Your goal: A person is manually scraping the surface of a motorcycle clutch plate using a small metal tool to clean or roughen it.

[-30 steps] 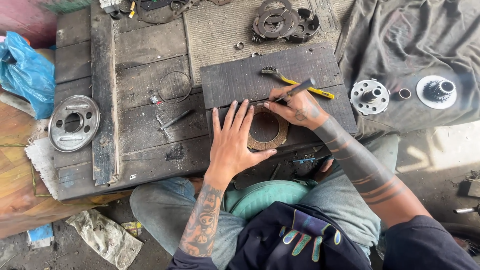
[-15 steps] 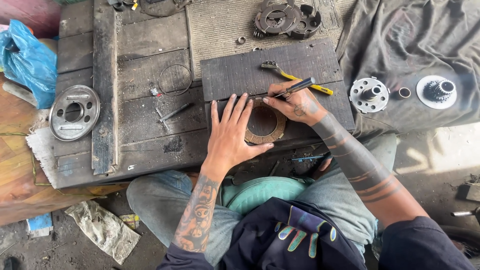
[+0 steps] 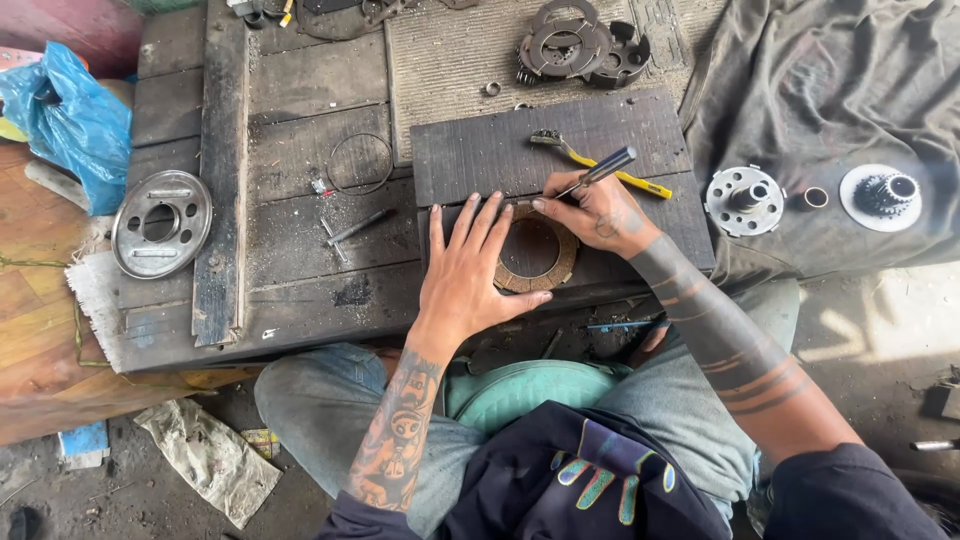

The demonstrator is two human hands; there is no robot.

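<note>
A brown friction ring (image 3: 548, 262) lies flat on a dark board (image 3: 500, 150) on the wooden bench. My left hand (image 3: 470, 270) presses down on the ring's left side, fingers spread. My right hand (image 3: 598, 213) holds a slim metal-handled tool (image 3: 603, 169) like a pen, its tip touching the ring's upper rim. A yellow-handled wire brush (image 3: 600, 163) lies on the board just behind my right hand.
A round metal plate (image 3: 160, 223) rests at the bench's left end beside a blue plastic bag (image 3: 70, 120). A thin wire ring (image 3: 360, 163), small bolts (image 3: 352, 230), stacked clutch parts (image 3: 580, 45), a hub (image 3: 743, 199) and a gear disc (image 3: 885, 196) on grey cloth surround the board.
The camera has shifted slightly. My right hand has slid the tool's tip a little along the ring's upper rim; my left hand stays pressed on the ring.
</note>
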